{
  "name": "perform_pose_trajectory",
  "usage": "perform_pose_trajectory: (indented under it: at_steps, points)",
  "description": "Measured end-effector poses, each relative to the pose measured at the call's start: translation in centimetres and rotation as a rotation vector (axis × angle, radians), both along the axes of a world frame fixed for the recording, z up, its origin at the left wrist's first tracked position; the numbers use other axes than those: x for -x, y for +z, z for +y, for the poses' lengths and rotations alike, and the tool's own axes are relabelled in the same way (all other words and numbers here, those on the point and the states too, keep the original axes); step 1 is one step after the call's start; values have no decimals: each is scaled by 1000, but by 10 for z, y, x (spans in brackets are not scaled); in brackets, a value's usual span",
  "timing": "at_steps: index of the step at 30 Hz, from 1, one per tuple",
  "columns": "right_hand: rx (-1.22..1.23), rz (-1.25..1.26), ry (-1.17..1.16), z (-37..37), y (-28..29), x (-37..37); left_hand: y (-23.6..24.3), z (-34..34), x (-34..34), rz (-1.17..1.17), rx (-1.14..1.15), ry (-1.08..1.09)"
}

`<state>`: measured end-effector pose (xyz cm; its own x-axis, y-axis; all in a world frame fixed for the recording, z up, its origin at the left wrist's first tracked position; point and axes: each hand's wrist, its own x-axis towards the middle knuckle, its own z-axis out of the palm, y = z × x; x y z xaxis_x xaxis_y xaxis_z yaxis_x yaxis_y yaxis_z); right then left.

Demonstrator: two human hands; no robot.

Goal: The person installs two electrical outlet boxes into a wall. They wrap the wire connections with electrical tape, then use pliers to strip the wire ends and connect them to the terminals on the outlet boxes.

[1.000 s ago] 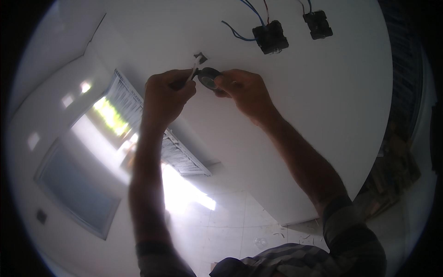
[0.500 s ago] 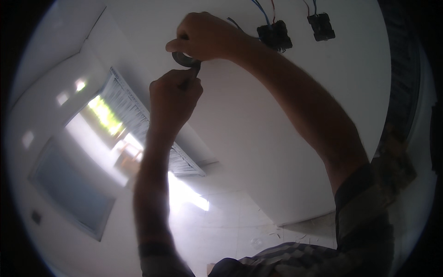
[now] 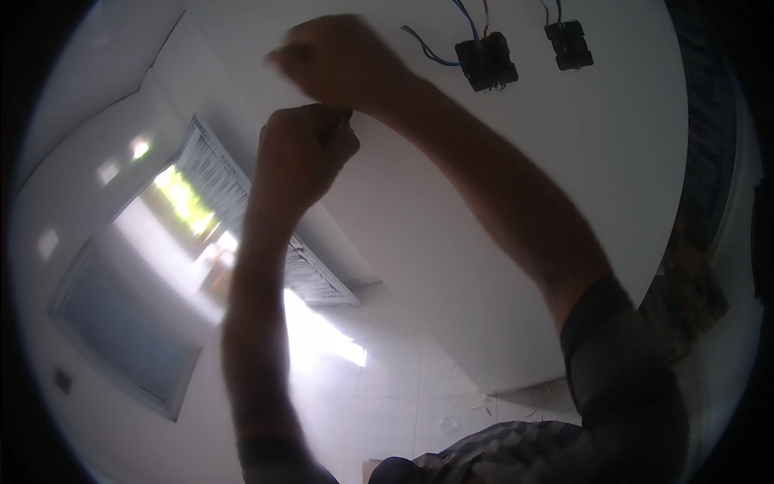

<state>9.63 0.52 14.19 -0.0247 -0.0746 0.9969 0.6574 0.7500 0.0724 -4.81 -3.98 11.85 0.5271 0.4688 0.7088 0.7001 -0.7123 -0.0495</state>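
1. Strip (image 3: 347, 115), small and dark, appears pinched in the left hand (image 3: 298, 155).
2. Right hand (image 3: 343, 58), blurred and curled, hangs just beyond the left; I cannot tell what it grips.
3. Right of both, a black box (image 3: 488, 63) and a smaller box (image 3: 571, 46) bear blue and red wires (image 3: 468, 18).

The right hand (image 3: 334, 63) is just above the left hand (image 3: 297, 149), left of two black boxes (image 3: 486, 63).

two boxes (image 3: 486, 61) right of both hands (image 3: 300, 161)
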Motion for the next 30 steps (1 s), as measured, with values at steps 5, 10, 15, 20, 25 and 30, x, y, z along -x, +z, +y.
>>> perform_pose_trajectory:
  at_steps: [5,10,15,20,25,30]
  points:
    - [684,187,325,-18,-97,-17,20,-3,3,-99,276,-67]
    - [718,334,767,-8,-103,-1,22,2,0,-237,484,-151]
    - [697,308,544,-18,-106,-21,19,4,10,-252,481,-142]
    - [475,278,247,-17,-94,-45,6,5,8,-272,394,-94]
    - [317,176,38,-14,-55,-50,-10,-3,0,-278,294,-61]
    - [246,-119,-144,-9,-8,-32,-18,2,6,-245,102,-43]
